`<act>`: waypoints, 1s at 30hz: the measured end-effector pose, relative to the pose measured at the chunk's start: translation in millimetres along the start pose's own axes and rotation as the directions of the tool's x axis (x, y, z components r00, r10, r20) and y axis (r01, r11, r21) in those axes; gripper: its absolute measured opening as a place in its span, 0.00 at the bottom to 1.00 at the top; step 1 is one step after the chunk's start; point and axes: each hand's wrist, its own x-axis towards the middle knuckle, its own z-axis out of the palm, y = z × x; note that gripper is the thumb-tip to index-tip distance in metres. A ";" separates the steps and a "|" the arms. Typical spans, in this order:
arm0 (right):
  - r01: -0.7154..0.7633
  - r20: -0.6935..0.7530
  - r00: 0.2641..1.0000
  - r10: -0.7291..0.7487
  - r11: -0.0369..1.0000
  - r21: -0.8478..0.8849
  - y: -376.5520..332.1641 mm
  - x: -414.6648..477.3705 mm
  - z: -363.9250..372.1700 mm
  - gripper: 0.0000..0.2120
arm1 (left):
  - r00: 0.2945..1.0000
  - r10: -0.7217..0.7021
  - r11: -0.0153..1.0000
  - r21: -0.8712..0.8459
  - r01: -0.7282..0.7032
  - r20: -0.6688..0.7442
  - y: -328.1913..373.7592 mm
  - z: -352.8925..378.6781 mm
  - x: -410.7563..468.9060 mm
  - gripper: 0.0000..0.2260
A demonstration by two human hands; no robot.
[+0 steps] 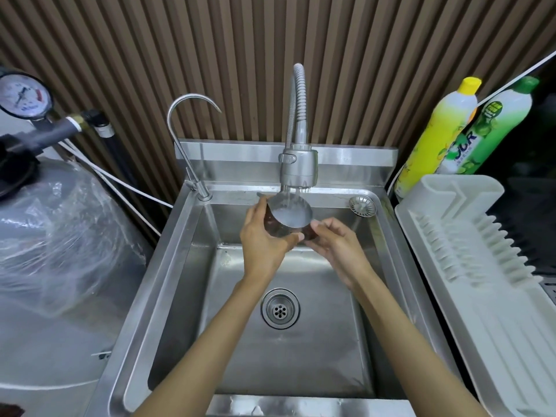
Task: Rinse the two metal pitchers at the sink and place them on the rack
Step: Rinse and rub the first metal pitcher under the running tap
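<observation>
A small metal pitcher (289,212) is held tilted under the spray head of the flexible faucet (298,167), with water running into its open mouth. My left hand (262,239) grips its left side and underside. My right hand (337,245) holds its right side with fingertips at the rim. The stainless steel sink (192,266) lies below, its drain (280,308) in the middle of the basin. The white plastic dish rack (469,266) stands to the right of the sink. Only one pitcher is in view.
A thin gooseneck tap (183,139) rises at the sink's back left. A sink strainer (362,205) lies at the back right corner. Two dish soap bottles (436,133) stand behind the rack. A plastic-wrapped tank (54,236) with a pressure gauge (24,96) sits left.
</observation>
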 end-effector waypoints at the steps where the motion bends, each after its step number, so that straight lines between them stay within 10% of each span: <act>1: 0.020 -0.028 0.999 -0.023 0.996 -0.085 -2.0 2.0 2.8 0.10 | 0.998 -0.066 0.998 0.017 0.066 0.013 -4.2 -1.0 -0.9 0.35; 8: 0.191 0.040 0.948 -0.317 0.461 -0.867 -12.3 10.2 24.9 0.10 | 0.806 -0.438 0.899 0.203 0.388 0.399 -48.4 -0.8 8.3 0.23; 13: 0.360 0.321 0.890 -0.324 0.069 -0.930 -5.6 17.2 31.7 0.09 | 0.762 -0.458 0.888 0.201 0.413 0.457 -53.0 1.0 16.7 0.28; 21: 0.431 0.444 0.823 -0.356 -0.118 -0.894 5.2 20.5 28.5 0.12 | 0.760 -0.387 0.915 0.120 0.384 0.522 -40.1 8.9 20.8 0.32; 25: 0.437 0.368 0.807 -0.463 0.047 -0.898 5.2 24.7 22.3 0.08 | 0.734 -0.425 0.888 0.087 0.452 0.529 -45.0 9.0 16.8 0.39; 30: 0.140 -0.153 0.955 -0.254 0.841 -0.522 5.0 19.5 2.2 0.03 | 0.749 -0.365 0.850 -0.130 0.510 0.553 -48.0 8.0 8.0 0.35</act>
